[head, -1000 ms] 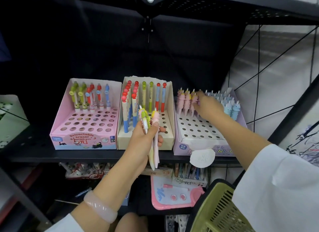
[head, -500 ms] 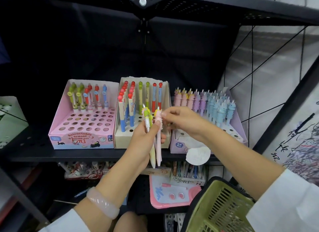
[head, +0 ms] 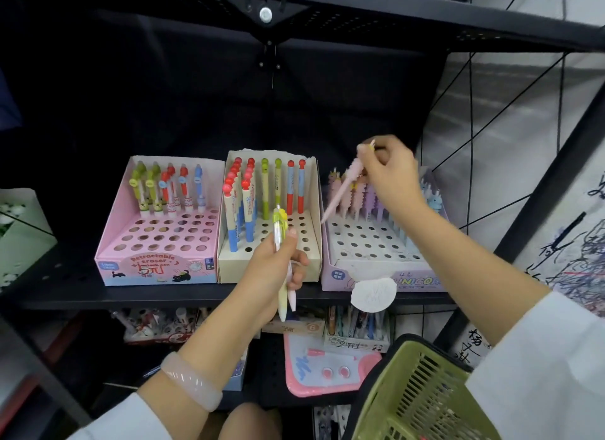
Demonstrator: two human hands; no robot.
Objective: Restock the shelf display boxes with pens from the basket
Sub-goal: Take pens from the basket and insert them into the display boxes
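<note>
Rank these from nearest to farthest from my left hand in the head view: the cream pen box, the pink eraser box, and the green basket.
From the left hand:
1. Cream pen box, directly behind the hand, middle of the shelf.
2. Pink eraser box, to its left on the shelf.
3. Green basket, lower right, below the shelf.

Shelf interior dim, foreground evenly lit; wide-angle bending at edges; slight softness throughout.

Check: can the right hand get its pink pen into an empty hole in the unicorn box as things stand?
Probably yes. The right hand pinches the pink pen tilted, tip down over the unicorn box, whose front rows of holes stand open. Nothing lies between tip and holes; the left hand holds its pens off to the side.
</note>
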